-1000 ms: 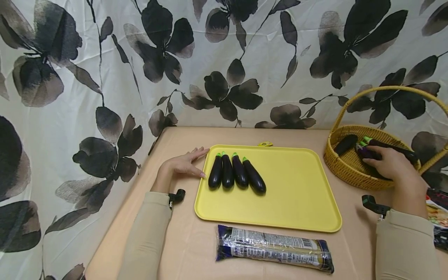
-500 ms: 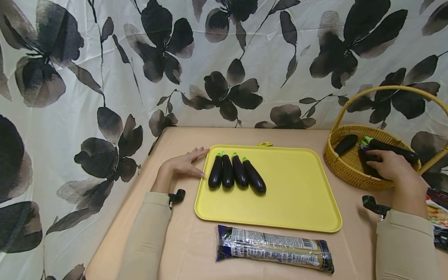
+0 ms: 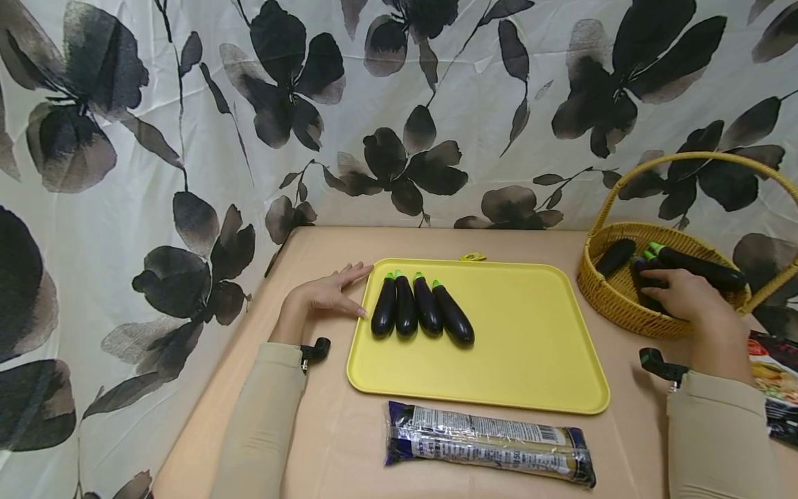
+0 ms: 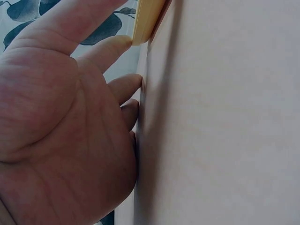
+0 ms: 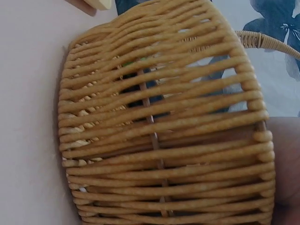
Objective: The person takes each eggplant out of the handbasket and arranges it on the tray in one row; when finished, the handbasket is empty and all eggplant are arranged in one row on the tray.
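Several dark eggplants (image 3: pixel 426 307) with green stems lie side by side on the left part of a yellow tray (image 3: pixel 530 346). At the tray's left edge, my left hand (image 3: pixel 321 292) touches the rim with fingers spread; its palm shows in the left wrist view. My right hand (image 3: pixel 695 298) reaches inside a wicker basket (image 3: pixel 617 308) and grips an eggplant (image 3: pixel 640 276), partly covered by the fingers. Two more eggplants sit in the basket, one (image 3: pixel 616 257) at the left and another (image 3: pixel 704 269) behind the hand. In the right wrist view the basket wall (image 5: pixel 164 117) hides the fingers.
A long clear packet with a printed label (image 3: pixel 489 442) lies in front of the tray. Behind the tray is a small yellow object (image 3: pixel 472 256). A colourful package (image 3: pixel 776 381) sits at the right edge, beside the right forearm. The basket's tall handle (image 3: pixel 704 156) arches over it.
Inside the basket, my right hand has shifted its hold on the eggplant and drawn slightly left, and the eggplant has turned a little. My left hand and the tray have stayed still.
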A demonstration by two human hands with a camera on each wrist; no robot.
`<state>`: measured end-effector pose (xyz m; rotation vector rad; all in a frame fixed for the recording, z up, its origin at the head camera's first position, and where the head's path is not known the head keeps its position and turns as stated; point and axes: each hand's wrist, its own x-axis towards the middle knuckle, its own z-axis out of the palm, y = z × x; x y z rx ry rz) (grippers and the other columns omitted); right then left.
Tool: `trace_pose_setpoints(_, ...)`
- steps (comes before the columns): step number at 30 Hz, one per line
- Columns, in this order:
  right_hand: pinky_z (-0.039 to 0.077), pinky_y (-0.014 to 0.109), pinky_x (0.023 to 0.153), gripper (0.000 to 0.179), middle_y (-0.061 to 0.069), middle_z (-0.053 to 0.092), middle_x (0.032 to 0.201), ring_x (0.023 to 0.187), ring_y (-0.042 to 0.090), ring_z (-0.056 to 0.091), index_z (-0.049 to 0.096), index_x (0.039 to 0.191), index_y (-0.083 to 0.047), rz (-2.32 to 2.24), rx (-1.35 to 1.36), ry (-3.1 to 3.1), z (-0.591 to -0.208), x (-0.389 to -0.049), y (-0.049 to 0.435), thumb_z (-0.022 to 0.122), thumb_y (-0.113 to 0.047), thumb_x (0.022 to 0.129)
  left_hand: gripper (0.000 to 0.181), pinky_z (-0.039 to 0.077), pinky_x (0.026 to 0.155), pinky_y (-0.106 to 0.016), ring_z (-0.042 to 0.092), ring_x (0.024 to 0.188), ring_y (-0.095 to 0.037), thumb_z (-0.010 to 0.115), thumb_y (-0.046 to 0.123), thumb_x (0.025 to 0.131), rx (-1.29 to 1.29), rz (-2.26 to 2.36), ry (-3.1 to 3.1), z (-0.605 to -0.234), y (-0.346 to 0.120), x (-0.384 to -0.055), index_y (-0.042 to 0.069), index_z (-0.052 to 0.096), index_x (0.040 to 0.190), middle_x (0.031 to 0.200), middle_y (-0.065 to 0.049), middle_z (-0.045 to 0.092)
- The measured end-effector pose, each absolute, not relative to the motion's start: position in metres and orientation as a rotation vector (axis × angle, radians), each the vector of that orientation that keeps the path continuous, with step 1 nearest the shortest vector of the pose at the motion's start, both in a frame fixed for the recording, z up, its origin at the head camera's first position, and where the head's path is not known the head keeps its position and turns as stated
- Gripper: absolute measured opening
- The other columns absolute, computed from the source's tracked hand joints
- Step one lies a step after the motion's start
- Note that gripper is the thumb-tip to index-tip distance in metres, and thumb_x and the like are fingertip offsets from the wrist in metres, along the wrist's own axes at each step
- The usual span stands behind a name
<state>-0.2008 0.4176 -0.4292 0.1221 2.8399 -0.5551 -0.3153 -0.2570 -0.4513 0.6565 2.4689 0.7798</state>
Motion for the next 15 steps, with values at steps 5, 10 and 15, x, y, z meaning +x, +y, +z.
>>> trace_pose_setpoints(5, 0.022, 0.086, 0.104, 0.066, 0.049, 0.026, 0.151, 0.134, 0.073, 0.024, 0.033, 0.157, 0.004, -0.547, 0.105, 2.813, -0.4293, -0.203, 0.414, 0.05, -0.039, 0.109, 0.119, -0.009, 0.13, -0.058, -0.011, 0.163, -0.028, 0.093, 0.051, 0.073, 0.648, 0.78, 2.467, -0.4514, -0.2568, -0.3156, 0.034, 0.022, 0.167, 0.177, -0.002, 0.002)
trace_pose_setpoints(10, 0.024, 0.085, 0.105, 0.058, 0.05, 0.029, 0.149, 0.133, 0.072, 0.028, 0.035, 0.155, 0.005, -0.541, 0.073, 2.828, -0.4292, -0.203, 0.4132, 0.049, -0.027, 0.109, 0.118, -0.009, 0.13, -0.059, -0.011, 0.163, -0.028, 0.093, 0.05, 0.074, 0.646, 0.78, 2.467, -0.4511, -0.2571, -0.316, 0.034, 0.022, 0.167, 0.177, -0.002, 0.003)
trace_pose_setpoints(15, 0.028, 0.084, 0.105, 0.056, 0.05, 0.031, 0.147, 0.13, 0.073, 0.032, 0.035, 0.156, 0.004, -0.546, 0.094, 2.85, -0.429, -0.2018, 0.4137, 0.048, -0.021, 0.108, 0.119, -0.009, 0.129, -0.06, -0.012, 0.163, -0.029, 0.093, 0.05, 0.073, 0.642, 0.785, 2.463, -0.4514, -0.2569, -0.3166, 0.034, 0.022, 0.167, 0.177, -0.002, 0.002)
